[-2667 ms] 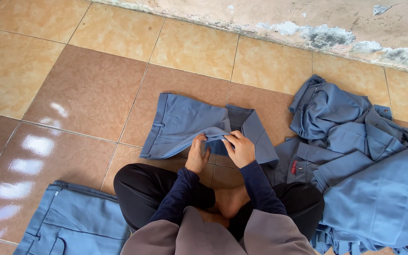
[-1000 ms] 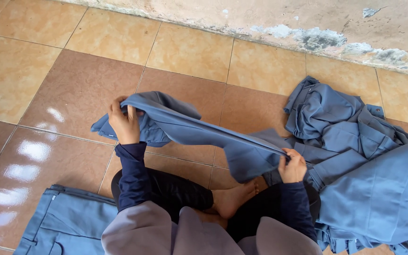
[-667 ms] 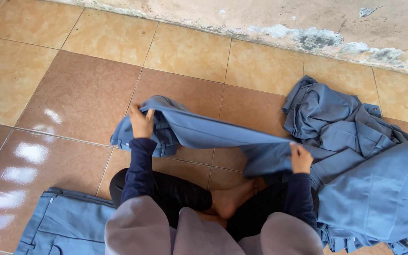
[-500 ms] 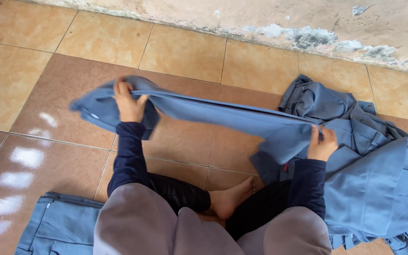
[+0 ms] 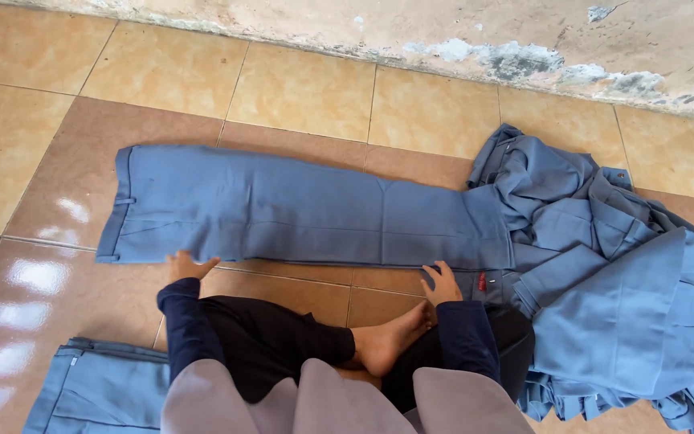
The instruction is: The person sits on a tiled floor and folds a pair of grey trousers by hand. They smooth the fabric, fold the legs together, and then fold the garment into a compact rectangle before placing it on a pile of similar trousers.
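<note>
A pair of blue trousers [image 5: 299, 210] lies stretched flat across the tiled floor, waistband at the left, leg ends at the right. My left hand [image 5: 187, 267] rests at the near edge by the waistband, fingers spread on the cloth. At the near edge close to the leg ends sits my right hand [image 5: 442, 282], fingers touching the fabric. Neither hand grips the cloth.
A heap of blue garments [image 5: 620, 265] lies at the right, overlapping the trouser ends. Another folded blue garment [image 5: 94, 386] lies at the lower left. My crossed legs and bare foot [image 5: 383, 341] are below the trousers. A worn wall [image 5: 443, 32] runs along the far side.
The trousers, first bunched up and then held stretched in the air between both hands, now lie spread flat on the floor. Both hands have come down to the near edge.
</note>
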